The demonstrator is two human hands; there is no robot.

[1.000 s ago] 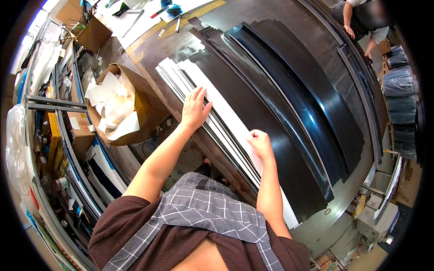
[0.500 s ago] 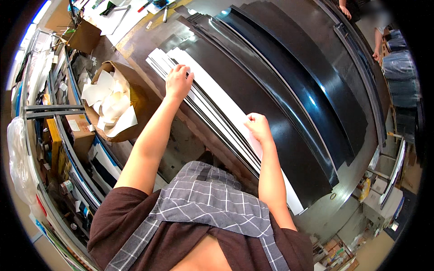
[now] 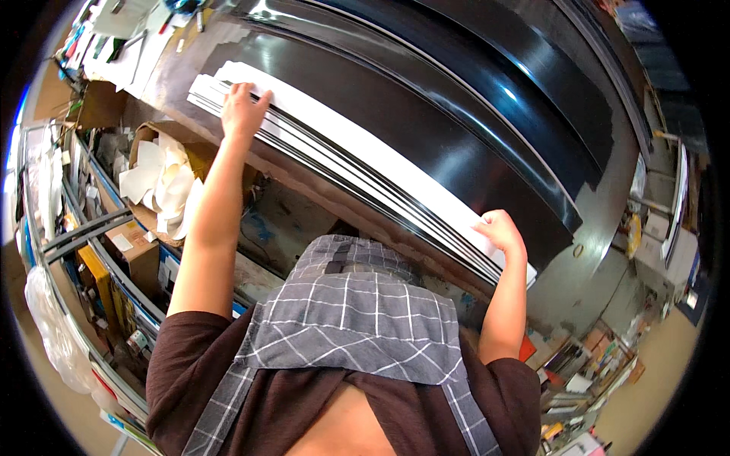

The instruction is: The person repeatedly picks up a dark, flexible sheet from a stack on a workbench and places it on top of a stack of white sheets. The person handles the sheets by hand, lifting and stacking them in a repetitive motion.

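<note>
Left arm: extended up the frame from the lower left, elbow nearly straight. The left hand (image 3: 243,110) lies palm-down in the upper left of the frame, fingers spread and flat on the far-left end of the stack of long strips (image 3: 357,163). It is open and presses on the stack; it does not clasp it.

Right arm: bent, forearm rising from the lower right of centre. The right hand (image 3: 500,232) sits right of centre, fingers curled over the near edge of the stack close to its right end. It is closed on that edge.

The stack consists of thin white and dark strips laid flat, with a white strip on top. It runs diagonally from the upper left to the right of centre, spanning between the two hands, along the near edge of the workbench (image 3: 585,251).

Above the stack, large black curved sheets (image 3: 471,83) cover most of the bench surface; the stack lies against their near border. Bare bench shows at the right end, past the right hand.

Below the left arm, at left, an open cardboard box (image 3: 163,186) holds white paper scraps. Shelving with mixed items fills the left rim.
</note>
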